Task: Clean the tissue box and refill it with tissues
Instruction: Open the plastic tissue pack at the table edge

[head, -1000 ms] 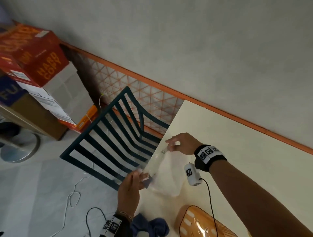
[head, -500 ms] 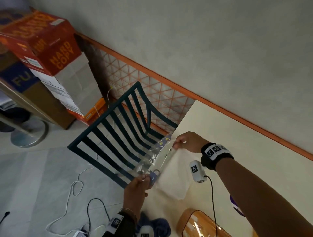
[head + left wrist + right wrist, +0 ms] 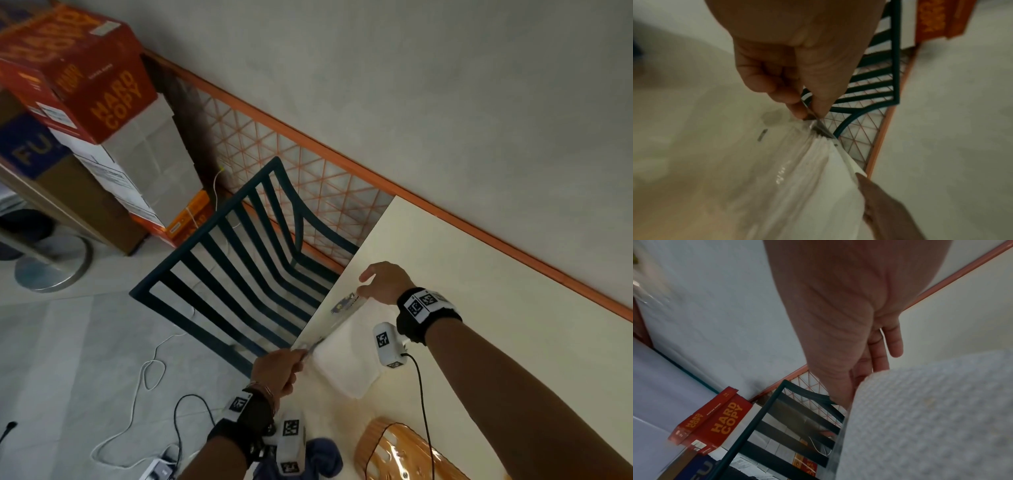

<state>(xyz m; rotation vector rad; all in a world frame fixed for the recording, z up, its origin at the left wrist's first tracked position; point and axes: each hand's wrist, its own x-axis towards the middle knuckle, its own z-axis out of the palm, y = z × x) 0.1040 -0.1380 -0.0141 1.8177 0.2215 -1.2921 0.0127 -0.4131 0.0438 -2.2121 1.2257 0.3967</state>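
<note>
A stack of white tissues (image 3: 346, 359) in a clear plastic wrapper (image 3: 342, 306) lies at the left edge of the cream table (image 3: 479, 274). My left hand (image 3: 279, 368) pinches the wrapper's near end between thumb and fingers (image 3: 795, 104), right at the stack's corner (image 3: 818, 186). My right hand (image 3: 383, 284) pinches the far, printed end of the wrapper, and its thumb lies along the textured tissues (image 3: 931, 418). The wrapper is pulled tight between both hands. The orange slotted tissue box (image 3: 404, 452) lies at the bottom of the head view, near my right forearm.
A dark blue cloth (image 3: 325, 459) lies at the table's near edge beside the box. A dark green slatted chair (image 3: 239, 260) stands just left of the table. Stacked paper cartons (image 3: 85, 78) are at the far left. Cables (image 3: 147, 377) trail on the floor.
Both hands have drawn the wrapper end back from over the chair to the table edge. The loose plastic is now stretched flat along the tissue stack.
</note>
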